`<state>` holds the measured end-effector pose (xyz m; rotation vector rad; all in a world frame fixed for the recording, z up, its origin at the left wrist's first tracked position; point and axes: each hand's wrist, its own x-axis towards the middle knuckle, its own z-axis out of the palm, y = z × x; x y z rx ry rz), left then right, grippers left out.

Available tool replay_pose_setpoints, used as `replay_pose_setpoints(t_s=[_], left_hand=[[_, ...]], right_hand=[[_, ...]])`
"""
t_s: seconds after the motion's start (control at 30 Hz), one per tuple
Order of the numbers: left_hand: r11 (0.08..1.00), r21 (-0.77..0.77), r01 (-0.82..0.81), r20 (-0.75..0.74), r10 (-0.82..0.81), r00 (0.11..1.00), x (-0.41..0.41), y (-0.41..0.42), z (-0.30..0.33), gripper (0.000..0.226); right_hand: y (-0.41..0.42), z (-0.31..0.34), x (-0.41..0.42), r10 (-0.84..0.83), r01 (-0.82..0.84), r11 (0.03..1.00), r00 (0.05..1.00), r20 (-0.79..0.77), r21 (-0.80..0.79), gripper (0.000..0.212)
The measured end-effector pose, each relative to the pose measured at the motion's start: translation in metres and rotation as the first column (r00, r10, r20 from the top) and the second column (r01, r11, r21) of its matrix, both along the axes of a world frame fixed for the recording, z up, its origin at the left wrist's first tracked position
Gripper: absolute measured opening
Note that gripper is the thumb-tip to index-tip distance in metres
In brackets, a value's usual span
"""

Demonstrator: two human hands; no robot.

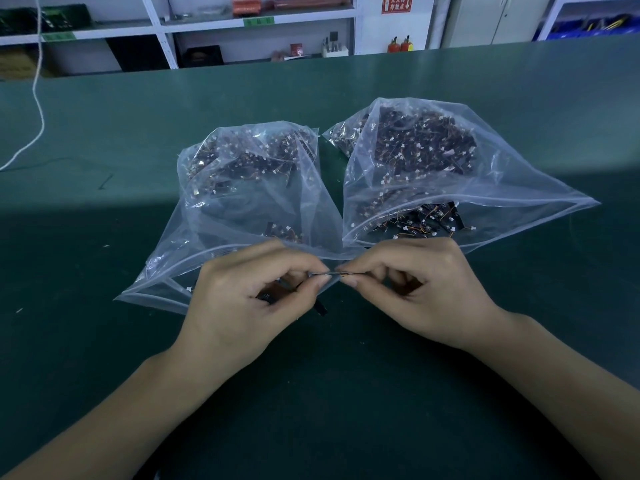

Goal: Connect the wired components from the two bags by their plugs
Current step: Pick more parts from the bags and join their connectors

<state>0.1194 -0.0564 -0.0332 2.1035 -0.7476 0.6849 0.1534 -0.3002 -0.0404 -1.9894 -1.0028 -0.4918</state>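
1. We see the left bag [242, 188] as thin clear plastic film, glossy, creased and wrinkled.
2. We find the right bag [433, 174] of the same shiny, crumpled transparent plastic.
3. The components [422, 147] inside look like dark matt plastic with thin insulated wires and small white plastic plugs.
4. The table [346, 393] shows us a smooth, matt green mat.
5. The cord [38, 109] looks like smooth white plastic.

A dark green tabletop [104, 341] stretches back to white shelving [156, 29] (boxes, red packages), a red wall sign [397, 3] and grey cabinet doors [491, 19].
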Motion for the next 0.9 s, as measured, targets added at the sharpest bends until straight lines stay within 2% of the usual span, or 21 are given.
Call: replay_pose_setpoints(t_s=[0.13,0.7,0.9], left_hand=[[1.000,-0.009,0.004,-0.014,-0.004,1.000,0.000,-0.001,0.000,0.010],[1.000,0.023,0.012,0.001,-0.012,1.000,0.000,0.002,-0.001,0.005],[0.999,-0.029,-0.021,0.001,0.021,1.000,0.000,0.001,-0.003,0.017]], right_hand=[[0.001,0.000,-0.001,-0.007,0.007,1.000,0.999,-0.049,-0.006,0.008],[0.000,-0.001,-0.001,0.000,-0.003,0.999,0.996,-0.084,-0.035,0.009],[-0.009,-0.002,0.009,-0.054,0.039,0.993,0.990,-0.133,-0.113,0.011]])
